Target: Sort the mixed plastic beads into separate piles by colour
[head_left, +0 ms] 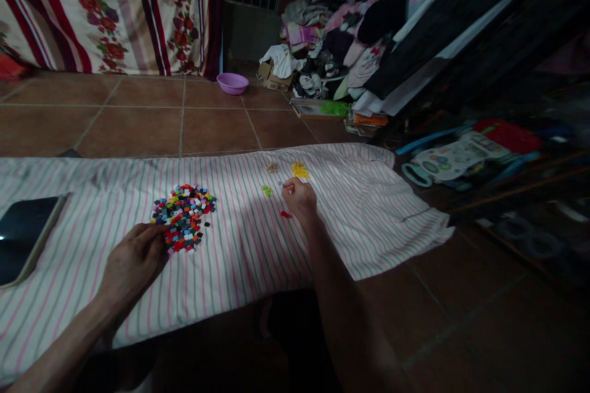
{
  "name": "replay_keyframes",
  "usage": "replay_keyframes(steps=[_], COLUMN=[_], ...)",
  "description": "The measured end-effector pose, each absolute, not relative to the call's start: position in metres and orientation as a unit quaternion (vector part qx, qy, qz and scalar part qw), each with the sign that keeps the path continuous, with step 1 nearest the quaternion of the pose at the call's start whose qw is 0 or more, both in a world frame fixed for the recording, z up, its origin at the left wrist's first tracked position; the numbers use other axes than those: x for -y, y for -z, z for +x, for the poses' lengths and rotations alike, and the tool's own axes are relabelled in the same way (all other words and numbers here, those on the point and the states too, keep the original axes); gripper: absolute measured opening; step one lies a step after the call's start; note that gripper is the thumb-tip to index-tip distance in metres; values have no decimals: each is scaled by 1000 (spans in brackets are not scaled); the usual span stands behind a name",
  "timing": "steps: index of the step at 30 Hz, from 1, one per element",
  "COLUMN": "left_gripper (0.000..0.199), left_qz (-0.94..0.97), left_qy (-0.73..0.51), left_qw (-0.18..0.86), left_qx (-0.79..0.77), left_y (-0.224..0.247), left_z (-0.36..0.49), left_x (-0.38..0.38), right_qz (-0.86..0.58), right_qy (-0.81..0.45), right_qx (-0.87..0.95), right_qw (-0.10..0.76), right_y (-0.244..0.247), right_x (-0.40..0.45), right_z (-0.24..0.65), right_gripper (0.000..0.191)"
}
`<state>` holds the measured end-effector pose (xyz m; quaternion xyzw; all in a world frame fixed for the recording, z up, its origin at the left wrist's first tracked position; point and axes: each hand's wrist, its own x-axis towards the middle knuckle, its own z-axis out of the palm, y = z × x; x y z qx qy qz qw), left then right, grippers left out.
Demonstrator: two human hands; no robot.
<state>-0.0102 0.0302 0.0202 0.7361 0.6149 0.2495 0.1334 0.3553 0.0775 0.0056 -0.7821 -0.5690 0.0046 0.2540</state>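
At lower left, the left hand (133,261) is touching the mixed pile (184,218) left of centre; whether it is grasping, I cannot tell. At upper centre, a purple basin (233,83) is sitting beside a cardboard box (275,77) bearing white cloth (282,61). Right of centre, the right hand (300,199) is pinching a small pale piece (281,184).

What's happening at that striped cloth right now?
A person is handling small coloured pieces on the striped cloth. The left hand touches the edge of the mixed pile. The right hand is among four small single-colour groups: yellow, tan, green and red. It seems to pinch a small piece, though its colour is hard to make out. Most pieces are in the mixed pile.
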Motion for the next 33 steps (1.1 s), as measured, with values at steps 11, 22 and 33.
replay_keyframes(steps=[11, 22, 33], left_gripper=[34, 35, 34], left_qz=[726, 728, 733], left_qy=[-244, -240, -251], left_qw=[142, 139, 153], left_qx=[-627, -627, -613], left_y=[-25, -25, -23], left_z=[-8, -9, -11], left_x=[-29, -30, -29], right_qz=[-733, -824, -839], right_qy=[59, 79, -11], right_qx=[627, 517, 430], right_qw=[257, 218, 332], right_y=[-2, -17, -27], right_x=[-78, -68, -56], right_z=[361, 371, 410], right_gripper=[29, 28, 30])
